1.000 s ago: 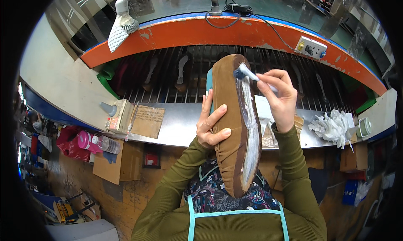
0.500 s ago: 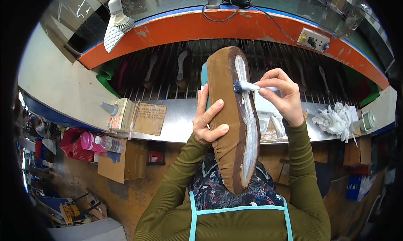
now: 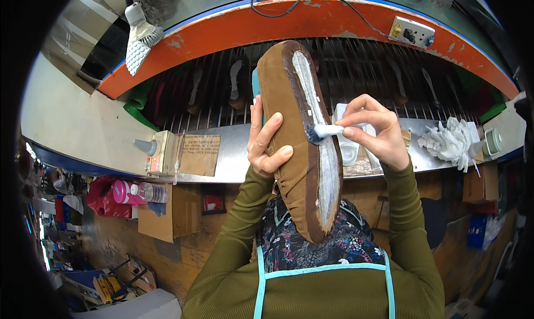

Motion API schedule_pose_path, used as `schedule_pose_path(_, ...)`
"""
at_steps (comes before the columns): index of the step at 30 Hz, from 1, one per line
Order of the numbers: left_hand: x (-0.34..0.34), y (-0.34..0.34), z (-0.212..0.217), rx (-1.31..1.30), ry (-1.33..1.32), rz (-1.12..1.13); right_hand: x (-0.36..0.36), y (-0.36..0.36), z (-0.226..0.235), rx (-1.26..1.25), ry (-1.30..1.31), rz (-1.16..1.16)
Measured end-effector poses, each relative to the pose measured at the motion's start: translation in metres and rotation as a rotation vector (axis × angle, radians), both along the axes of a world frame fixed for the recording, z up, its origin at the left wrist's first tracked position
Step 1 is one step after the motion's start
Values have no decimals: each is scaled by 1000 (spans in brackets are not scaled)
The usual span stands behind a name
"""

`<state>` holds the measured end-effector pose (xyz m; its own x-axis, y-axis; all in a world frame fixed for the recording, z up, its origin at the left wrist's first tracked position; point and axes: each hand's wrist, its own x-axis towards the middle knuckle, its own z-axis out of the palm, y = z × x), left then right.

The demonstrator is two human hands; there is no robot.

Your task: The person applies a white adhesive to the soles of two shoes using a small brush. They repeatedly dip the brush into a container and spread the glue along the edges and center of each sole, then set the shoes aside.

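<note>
A brown suede shoe upper point(image 3: 276, 96) on a blue last stands tilted before me. Its side faces me, and a darker brown border runs round the long whitish-grey strip on its underside point(image 3: 330, 180). Wrapped around its left side, my left hand point(image 3: 266, 144) grips it, thumb and fingers showing on the suede. Between thumb and fingertips my right hand point(image 3: 377, 131) pinches a small brush point(image 3: 329, 130) with a white handle. The brush's dark bristles touch the border at about the middle of the shoe's length.
Behind the shoe, a metal bar rack point(image 3: 217, 91) carries several dark shoes, with an orange board point(image 3: 233, 33) above. A cardboard piece point(image 3: 199, 155) and a machine box lie left on the metal ledge; crumpled white gloves point(image 3: 446, 144) and a white tray point(image 3: 349, 150) lie right.
The brush has slid along the border toward me, and my right hand has come down with it. The shoe and my left hand sit slightly farther left in the picture, as the view has shifted.
</note>
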<state>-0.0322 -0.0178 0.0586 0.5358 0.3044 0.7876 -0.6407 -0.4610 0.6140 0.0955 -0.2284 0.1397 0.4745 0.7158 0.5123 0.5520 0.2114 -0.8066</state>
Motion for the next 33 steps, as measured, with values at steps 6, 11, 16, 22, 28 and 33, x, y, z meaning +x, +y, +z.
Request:
schedule_pose_path(6,7,3,0,26,-51,-42,-4,-9,-1,54,-55,87)
schedule_pose_path(11,15,-3,-7,36,-83,94,-29,-1,-28,78,81,-427)
schedule_pose_path(16,18,-1,-20,273,-173,369,-70,-29,-41,-25,541,-286)
schedule_pose_path(22,16,2,-33,459,-202,569,-102,-35,-48,-12,537,-361)
schedule_pose_path(28,8,-2,-32,440,-143,531,-90,-18,-55,-31,311,-464)
schedule_pose_path(33,5,-4,-24,407,-132,506,-73,-3,-52,-24,217,-468)
